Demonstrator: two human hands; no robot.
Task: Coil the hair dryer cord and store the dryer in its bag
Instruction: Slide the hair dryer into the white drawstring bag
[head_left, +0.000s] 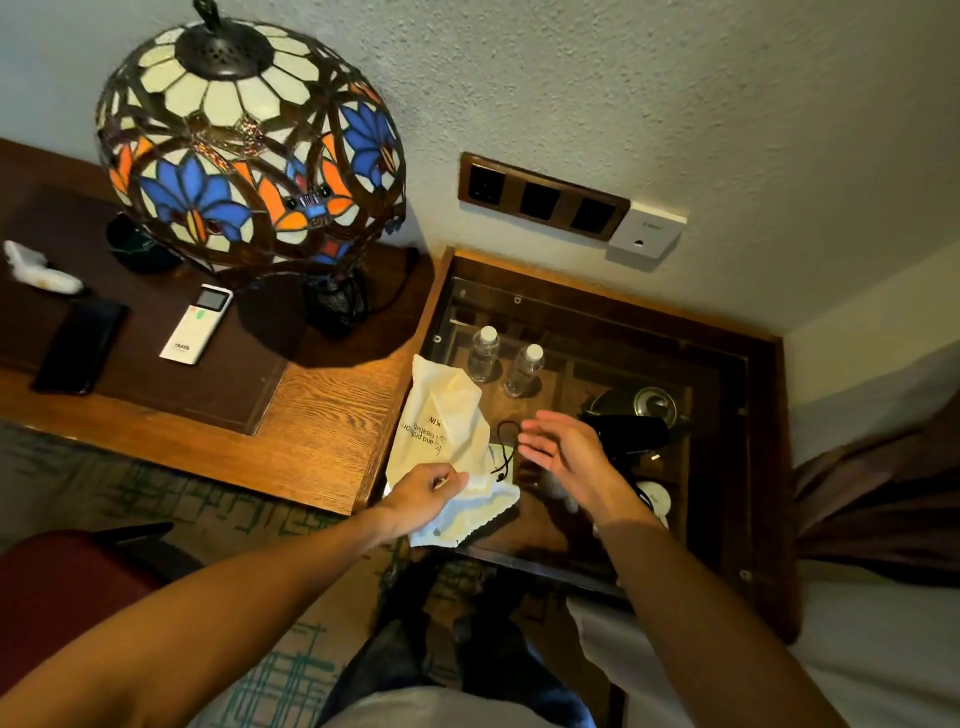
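A cream cloth bag (441, 421) with dark print lies crumpled on the left part of the glass-topped side table (727, 364). My left hand (423, 496) pinches the bag's lower edge. A black drawstring (506, 452) trails from the bag's opening. My right hand (563, 449) hovers open just right of the drawstring, fingers spread, holding nothing. The black hair dryer (634, 434) lies on the glass behind and to the right of my right hand, partly hidden by it. Its cord (644, 499) shows only as a short dark stretch near my right wrist.
Under the glass are two water bottles (483, 353), a kettle (644, 402) and a white cup (655, 499). A stained-glass lamp (249, 140), a remote (197, 325) and a phone (80, 345) sit on the wooden desk to the left. A socket panel (540, 200) is on the wall; a bed lies right.
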